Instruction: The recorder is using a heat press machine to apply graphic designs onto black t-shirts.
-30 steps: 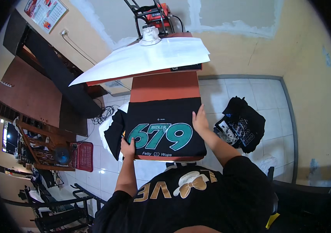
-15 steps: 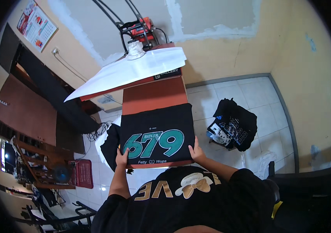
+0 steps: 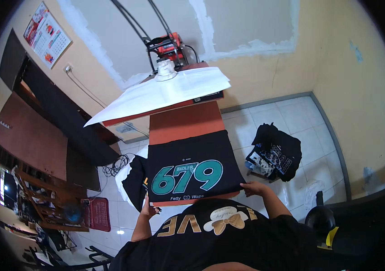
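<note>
A black T-shirt (image 3: 190, 156) with large green printed digits lies flat on the reddish lower plate (image 3: 187, 119) of a heat press. My right hand (image 3: 254, 188) pinches the shirt's near right corner, drawing it out past the plate's side. At the near left corner, my left hand (image 3: 146, 211) has its thumb along the shirt's edge and its fingers curled below, partly hidden; it appears to grip the cloth. More black cloth (image 3: 137, 178) hangs beside the plate on the left. Over the far end, a white sheet (image 3: 165, 95) covers the raised upper plate.
A pile of dark printed shirts (image 3: 277, 151) rests on a low support at the right. Black cables (image 3: 116, 166) lie coiled on the tiled floor at left. Behind the press stands a patched wall (image 3: 246, 27). A red basket-like thing (image 3: 97, 214) sits at lower left.
My right hand has moved right and nearer, pulling the shirt's corner outward. My left hand has slid down off the printed face to the near left corner. The whole view has shifted slightly.
</note>
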`<state>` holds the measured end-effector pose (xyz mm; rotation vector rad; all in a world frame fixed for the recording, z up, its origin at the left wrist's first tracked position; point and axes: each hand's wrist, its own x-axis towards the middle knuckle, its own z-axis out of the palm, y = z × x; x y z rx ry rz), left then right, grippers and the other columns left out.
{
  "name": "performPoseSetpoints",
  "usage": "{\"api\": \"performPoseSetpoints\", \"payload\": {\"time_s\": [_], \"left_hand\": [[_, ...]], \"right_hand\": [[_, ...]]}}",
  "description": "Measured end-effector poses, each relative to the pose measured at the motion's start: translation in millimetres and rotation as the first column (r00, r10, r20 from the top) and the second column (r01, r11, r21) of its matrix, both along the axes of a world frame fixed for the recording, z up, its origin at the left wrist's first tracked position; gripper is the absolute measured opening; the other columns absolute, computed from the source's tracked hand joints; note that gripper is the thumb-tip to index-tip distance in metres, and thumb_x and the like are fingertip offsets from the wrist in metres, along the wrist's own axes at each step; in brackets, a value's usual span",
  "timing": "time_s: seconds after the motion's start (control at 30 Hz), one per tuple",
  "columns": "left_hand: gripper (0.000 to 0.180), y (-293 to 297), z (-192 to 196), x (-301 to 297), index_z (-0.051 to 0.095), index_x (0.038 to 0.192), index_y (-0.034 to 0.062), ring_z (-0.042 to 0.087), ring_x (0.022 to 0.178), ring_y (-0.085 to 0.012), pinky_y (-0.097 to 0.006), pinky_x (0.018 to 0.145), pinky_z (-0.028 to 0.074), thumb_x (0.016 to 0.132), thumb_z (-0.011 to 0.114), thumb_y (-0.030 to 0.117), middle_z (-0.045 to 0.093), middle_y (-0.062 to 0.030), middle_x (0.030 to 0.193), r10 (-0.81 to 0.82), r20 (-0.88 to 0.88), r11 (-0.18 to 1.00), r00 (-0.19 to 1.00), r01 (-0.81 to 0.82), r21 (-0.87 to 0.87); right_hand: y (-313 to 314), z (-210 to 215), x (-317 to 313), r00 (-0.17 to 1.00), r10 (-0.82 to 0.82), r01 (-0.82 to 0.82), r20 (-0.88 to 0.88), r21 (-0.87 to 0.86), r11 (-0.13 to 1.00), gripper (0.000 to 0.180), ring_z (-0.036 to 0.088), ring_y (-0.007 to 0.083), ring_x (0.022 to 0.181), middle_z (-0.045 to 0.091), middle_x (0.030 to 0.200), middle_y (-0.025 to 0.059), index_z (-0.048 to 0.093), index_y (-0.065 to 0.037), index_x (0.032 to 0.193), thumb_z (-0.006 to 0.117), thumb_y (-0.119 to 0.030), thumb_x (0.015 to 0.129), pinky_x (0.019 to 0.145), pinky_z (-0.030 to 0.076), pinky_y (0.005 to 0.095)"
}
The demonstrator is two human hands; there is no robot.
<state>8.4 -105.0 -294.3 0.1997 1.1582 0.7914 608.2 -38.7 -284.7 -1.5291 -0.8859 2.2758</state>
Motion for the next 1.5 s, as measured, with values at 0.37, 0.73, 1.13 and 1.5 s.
{"api": "performPoseSetpoints", "payload": {"time_s": [0.37,0.73,1.13,1.5], "left_hand": [[0.023,21.9,42.8,-40.1,0.056,0.095,0.0141,0.058,0.066,-0.0190,-0.027,0.050,0.042,0.087,0.063,0.034,0.061,-0.0033,0.081,0.170,-0.266,0.984,0.949,-0.177,0.000],[0.029,100.5,210.1,-26.7,0.053,0.085,0.0145,0.058,0.068,-0.0189,-0.033,0.063,0.047,0.083,0.069,0.039,0.055,-0.0026,0.071,0.396,-0.035,0.805,0.918,-0.328,0.494],[0.035,46.4,276.7,-57.6,0.057,0.111,0.0060,0.063,0.095,-0.0253,-0.044,0.086,0.051,0.087,0.064,0.030,0.065,-0.0094,0.103,0.276,0.258,0.416,0.926,-0.358,0.836],[0.026,162.6,287.5,9.1,0.057,0.101,0.0157,0.055,0.098,-0.0193,-0.052,0.086,0.044,0.089,0.060,0.039,0.062,-0.0001,0.100,0.432,0.194,0.473,0.881,-0.404,0.783]], "right_hand": [[48.6,113.3,-23.9,0.929,-0.366,0.370,-0.054,0.156,0.916,0.025,0.065,0.0221,0.076,0.066,0.084,0.0088,0.061,-0.006,0.094,0.066,-0.029,0.085,0.070,0.051,0.0383],[117.3,195.3,-50.9,0.637,-0.441,0.743,-0.633,0.350,0.570,0.026,0.066,0.0299,0.084,0.066,0.096,0.0157,0.058,0.001,0.101,0.055,-0.023,0.092,0.073,0.054,0.0386],[-9.6,289.0,-3.2,0.679,-0.188,0.693,-0.710,0.535,0.483,0.021,0.064,0.0207,0.063,0.066,0.079,0.0128,0.064,0.005,0.085,0.061,-0.016,0.087,0.060,0.053,0.0284],[97.7,276.0,-20.7,0.660,-0.469,0.751,-0.587,0.545,0.374,0.022,0.066,0.0261,0.080,0.063,0.078,0.0110,0.060,0.002,0.084,0.059,-0.019,0.090,0.074,0.053,0.0367]]}}
